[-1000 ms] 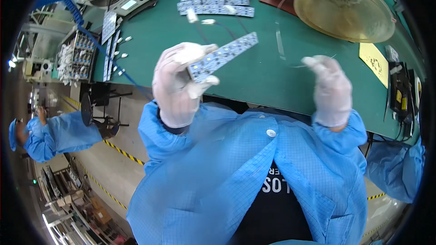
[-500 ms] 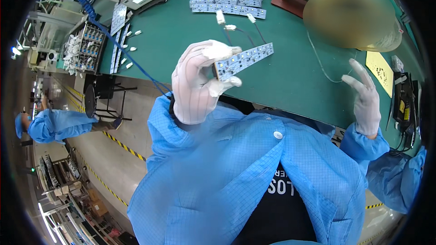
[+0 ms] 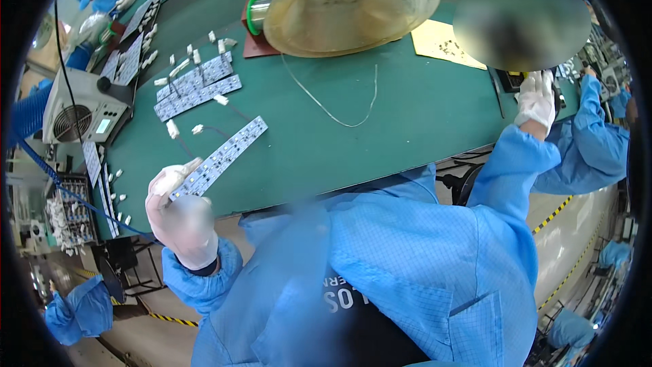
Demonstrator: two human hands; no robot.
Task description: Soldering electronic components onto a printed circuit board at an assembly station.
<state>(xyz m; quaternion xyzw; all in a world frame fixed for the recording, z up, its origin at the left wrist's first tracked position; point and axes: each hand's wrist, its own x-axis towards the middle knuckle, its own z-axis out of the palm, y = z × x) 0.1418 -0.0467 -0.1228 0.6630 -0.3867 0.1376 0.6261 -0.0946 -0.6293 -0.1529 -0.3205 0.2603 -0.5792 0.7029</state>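
My left hand (image 3: 182, 214), in a white glove, pinches the near end of a narrow LED circuit board (image 3: 221, 160) between thumb and fingers. The board is held tilted above the green mat (image 3: 299, 163), its far end up to the right. White plug connectors (image 3: 172, 129) on thin wires stick out from its far side. At the far right, my gloved right hand (image 3: 536, 102) reaches over a black device (image 3: 514, 81), fingers stretched out. A blurred patch hides what lies just past its fingertips, so contact cannot be made out.
More LED boards (image 3: 197, 98) with plugs lie at the back left. A beige cone-shaped hood (image 3: 353, 34) overhangs the mat beside a solder wire spool (image 3: 255, 16). Nearby are a yellow sheet (image 3: 445, 47) with dark specks, a grey fan unit (image 3: 85, 109) and a connector rack (image 3: 71, 221).
My view has turned to the right. My right hand has moved from above the mat to the black device at the right. My left hand keeps hold of the LED board.
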